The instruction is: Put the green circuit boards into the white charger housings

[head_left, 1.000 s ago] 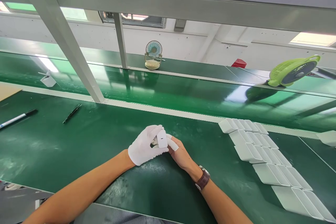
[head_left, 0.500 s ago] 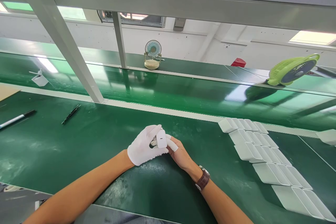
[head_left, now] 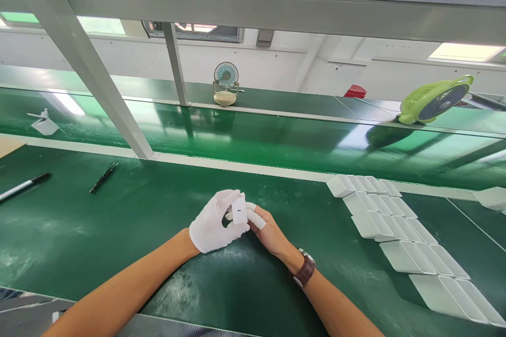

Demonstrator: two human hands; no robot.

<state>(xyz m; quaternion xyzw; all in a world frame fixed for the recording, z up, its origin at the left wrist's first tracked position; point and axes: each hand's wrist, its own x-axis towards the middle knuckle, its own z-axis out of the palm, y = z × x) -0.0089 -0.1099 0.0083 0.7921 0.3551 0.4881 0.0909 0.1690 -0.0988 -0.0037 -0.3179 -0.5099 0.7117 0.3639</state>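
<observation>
My left hand [head_left: 215, 225], in a white glove, is closed around a small white charger housing [head_left: 239, 210] whose upturned face has a short dark slot. The thumb and fingers grip it from the left. My right hand [head_left: 269, 231] has white finger cots and a watch on the wrist. Its fingertips are closed against the housing's right side, partly hidden behind it. Both hands are just above the green tabletop [head_left: 158, 242].
Rows of white plastic shells [head_left: 395, 221] stand on the right. To the left lie a marker [head_left: 24, 187] and thin black tweezers [head_left: 103, 177]. Beyond the white edge strip runs a green belt [head_left: 253, 137]. A beige fan [head_left: 225, 81] and a green fan [head_left: 435, 100] stand behind it.
The hands and the housing have shifted very slightly left in view, with the housing tilted a little differently. The view itself has moved slightly. Both hands keep their hold.
</observation>
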